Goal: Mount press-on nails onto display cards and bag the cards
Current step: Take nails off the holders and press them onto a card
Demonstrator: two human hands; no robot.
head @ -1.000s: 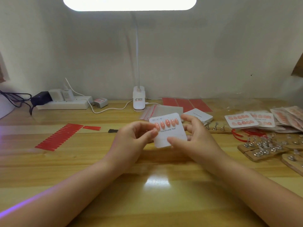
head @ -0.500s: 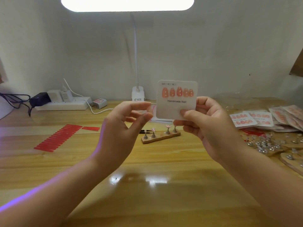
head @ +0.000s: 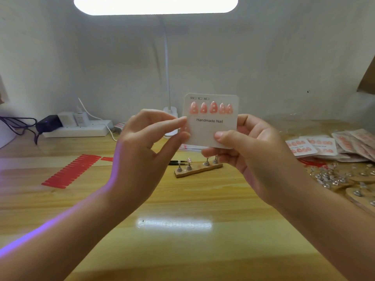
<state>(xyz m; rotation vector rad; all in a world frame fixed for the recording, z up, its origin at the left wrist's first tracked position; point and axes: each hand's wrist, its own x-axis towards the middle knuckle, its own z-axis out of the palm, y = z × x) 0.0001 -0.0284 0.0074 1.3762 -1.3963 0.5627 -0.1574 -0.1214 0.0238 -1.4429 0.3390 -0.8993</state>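
Card check before bagging

Red strips (head: 71, 171) lie far left on the surface (head: 182, 250). Left hand (head: 142, 151) pinches the display card (head: 211, 128) at its left edge; right hand (head: 251, 151) pinches its lower right corner, raised above the nail stand (head: 197, 168). Five nails (head: 211, 108) fill the top row; judging so, the lower row comes next, or bagging beside finished cards (head: 328, 146).

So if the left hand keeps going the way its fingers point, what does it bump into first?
The left hand points rightward, and its fingertips are already at the left edge of the display card, so it would meet the card first, though depth is hard to judge.
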